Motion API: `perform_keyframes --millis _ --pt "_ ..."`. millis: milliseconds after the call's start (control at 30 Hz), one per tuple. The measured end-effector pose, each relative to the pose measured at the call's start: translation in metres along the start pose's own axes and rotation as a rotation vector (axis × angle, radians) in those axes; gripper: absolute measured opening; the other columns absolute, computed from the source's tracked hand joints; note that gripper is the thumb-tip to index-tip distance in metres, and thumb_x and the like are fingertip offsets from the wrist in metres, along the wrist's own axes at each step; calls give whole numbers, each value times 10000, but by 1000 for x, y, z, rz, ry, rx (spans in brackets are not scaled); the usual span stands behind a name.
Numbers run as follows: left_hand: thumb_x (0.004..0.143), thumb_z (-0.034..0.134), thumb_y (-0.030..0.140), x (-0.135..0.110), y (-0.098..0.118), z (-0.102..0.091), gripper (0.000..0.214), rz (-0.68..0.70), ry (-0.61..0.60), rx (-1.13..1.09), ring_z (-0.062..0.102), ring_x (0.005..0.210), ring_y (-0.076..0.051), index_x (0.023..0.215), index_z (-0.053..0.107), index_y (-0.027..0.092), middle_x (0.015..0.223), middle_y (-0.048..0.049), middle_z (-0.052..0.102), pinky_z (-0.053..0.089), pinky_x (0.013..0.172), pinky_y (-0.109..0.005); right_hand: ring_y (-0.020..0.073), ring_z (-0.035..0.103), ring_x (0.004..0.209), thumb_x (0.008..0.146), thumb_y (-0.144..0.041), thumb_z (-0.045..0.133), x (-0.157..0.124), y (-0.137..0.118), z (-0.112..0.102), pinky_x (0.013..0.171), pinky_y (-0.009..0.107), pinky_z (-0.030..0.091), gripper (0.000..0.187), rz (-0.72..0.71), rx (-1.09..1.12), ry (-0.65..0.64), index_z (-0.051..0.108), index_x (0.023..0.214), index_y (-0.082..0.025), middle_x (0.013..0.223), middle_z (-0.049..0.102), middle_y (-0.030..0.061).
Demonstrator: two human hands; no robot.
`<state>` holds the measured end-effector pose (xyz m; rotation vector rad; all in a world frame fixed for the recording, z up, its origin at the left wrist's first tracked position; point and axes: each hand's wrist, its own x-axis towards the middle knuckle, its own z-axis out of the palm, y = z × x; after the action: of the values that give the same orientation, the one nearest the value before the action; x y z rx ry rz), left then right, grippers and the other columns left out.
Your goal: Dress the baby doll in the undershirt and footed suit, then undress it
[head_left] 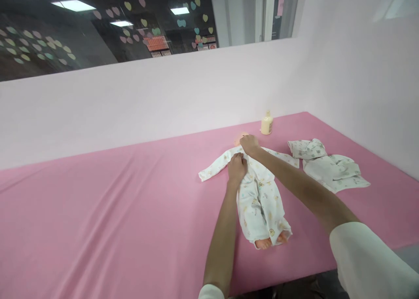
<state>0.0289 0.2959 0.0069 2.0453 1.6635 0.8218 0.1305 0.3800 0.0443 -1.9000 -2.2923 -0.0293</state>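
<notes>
A baby doll lies on its back on the pink cloth, dressed in a white printed baby top (263, 170) and matching baby pants (258, 207). Its head (240, 139) is mostly hidden behind my right hand, and its feet (263, 243) poke out of the pant legs. With bent fingers, my left hand (237, 168) grips the front of the top at the chest. My right hand (249, 145) is closed at the collar, just below the head; its fingertips are hidden. The sleeves spread out to both sides.
A pale yellow pump bottle (266, 124) stands by the back wall, beyond the doll. Folded white printed baby clothes (330, 166) lie to the right. The pink cloth (114, 225) covers the table, with creases at left. White walls (163, 102) border the back and right.
</notes>
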Motion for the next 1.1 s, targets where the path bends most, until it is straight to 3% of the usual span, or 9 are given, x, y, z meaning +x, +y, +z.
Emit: perform_keyframes --millis 133,233,367,500,600,800,1100 --pt "908 427 173 8 -2 -1 386 -55 4 -24 544 1245 -251 1238 625 153 1305 -121 617 407 1079 -388 249 644 959 880 -193 545 -5 6 -7 801 306 467 170 126 190 16 688 932 -116 948 695 169" --pt "939 430 220 25 -3 -1 418 -102 83 -27 568 1200 -254 1322 580 149 1268 -129 636 428 1053 -396 189 625 823 872 -198 469 -13 15 -7 710 242 437 215 160 358 27 662 784 -156 767 663 80" --pt "952 410 210 49 -6 1 436 -72 138 17 529 1250 -258 1350 578 146 1354 -139 587 375 1100 -401 130 496 594 830 -177 448 -27 25 0 588 225 374 278 139 566 43 489 555 -192 531 465 -17" --pt "950 422 233 60 -11 5 376 46 91 17 536 1216 -229 1227 675 255 1359 -35 610 373 1086 -380 114 427 545 812 -217 449 -34 31 12 572 227 363 249 115 741 118 403 567 -212 527 399 -52" --pt "949 445 288 59 -11 8 345 29 101 52 527 1172 -267 1196 686 301 1310 -28 631 393 1031 -426 121 439 558 820 -265 450 -33 32 20 594 237 380 223 102 846 169 416 605 -217 554 428 -53" --pt "966 396 276 59 -9 13 324 30 91 103 499 1148 -280 1104 690 261 1267 -75 612 389 998 -457 139 486 621 827 -331 462 -31 34 32 612 251 380 197 117 966 212 487 675 -208 613 496 -39" --pt "924 373 211 59 -12 7 341 11 -3 -86 474 1214 -254 1038 693 239 1229 -41 637 339 1083 -450 162 507 678 795 -270 492 -37 27 38 654 271 349 141 242 917 234 509 669 -209 663 570 -8"
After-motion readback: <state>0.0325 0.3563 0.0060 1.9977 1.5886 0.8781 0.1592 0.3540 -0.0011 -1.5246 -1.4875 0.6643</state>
